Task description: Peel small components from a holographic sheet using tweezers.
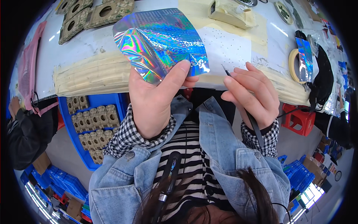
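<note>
My left hand (156,100) is closed on a shiny holographic sheet (167,33), its thumb pressed on the lower edge. Rows of small dots cover the sheet's upper part, and its lower left is creased and reflects rainbow colours. To the right, my right hand (257,93) grips slim dark tweezers (253,125) like a pen. Their fine tip points up and left, apart from the sheet. Beyond that tip, a white paper (227,46) scattered with tiny dark specks lies on the table.
Camouflage-patterned housings with round holes (106,13) sit at the back left. Below the table edge, a blue tray (69,128) holds several more. A cream-coloured device (231,15) stands at the back. Tape rolls (294,65) lie at right, near a red stool (298,119). Other people sit on both sides.
</note>
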`<state>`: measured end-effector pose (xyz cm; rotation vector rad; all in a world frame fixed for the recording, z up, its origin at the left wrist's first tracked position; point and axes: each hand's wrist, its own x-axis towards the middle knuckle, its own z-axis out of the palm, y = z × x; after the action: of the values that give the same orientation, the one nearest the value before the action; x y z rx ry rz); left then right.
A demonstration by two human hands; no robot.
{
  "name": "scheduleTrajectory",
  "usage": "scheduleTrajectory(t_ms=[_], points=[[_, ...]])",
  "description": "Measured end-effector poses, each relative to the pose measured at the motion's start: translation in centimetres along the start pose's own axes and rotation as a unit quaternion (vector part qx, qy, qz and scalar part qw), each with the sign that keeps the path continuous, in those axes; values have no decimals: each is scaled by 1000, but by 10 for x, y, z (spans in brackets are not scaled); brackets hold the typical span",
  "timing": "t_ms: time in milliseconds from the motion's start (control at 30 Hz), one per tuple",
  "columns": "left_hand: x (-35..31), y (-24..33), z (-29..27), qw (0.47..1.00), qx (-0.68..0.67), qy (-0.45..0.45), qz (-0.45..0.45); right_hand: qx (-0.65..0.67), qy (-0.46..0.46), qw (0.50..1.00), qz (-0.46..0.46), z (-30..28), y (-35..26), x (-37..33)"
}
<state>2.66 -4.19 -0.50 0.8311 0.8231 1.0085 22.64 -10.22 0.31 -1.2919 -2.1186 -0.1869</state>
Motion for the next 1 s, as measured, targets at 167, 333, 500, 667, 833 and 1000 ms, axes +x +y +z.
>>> scheduleTrajectory(t_ms=[167,333,500,667,833,1000], points=[[0,-1,0,1000,6,1,-2,-42,-58,997,-14,1,1,-6],[0,0,0,1000,0,0,-3,-35,-86,996,-12,-6,-2,2],[0,0,1,1000,-4,1,1,-13,-126,992,-25,-4,2,3],[2,-1,0,1000,-7,-5,-1,38,-124,991,30,0,-3,3],[1,0,0,1000,-3,-4,0,54,-140,987,53,-6,2,8],[1,-1,0,1000,-1,-1,-2,154,-125,973,120,-11,12,5]])
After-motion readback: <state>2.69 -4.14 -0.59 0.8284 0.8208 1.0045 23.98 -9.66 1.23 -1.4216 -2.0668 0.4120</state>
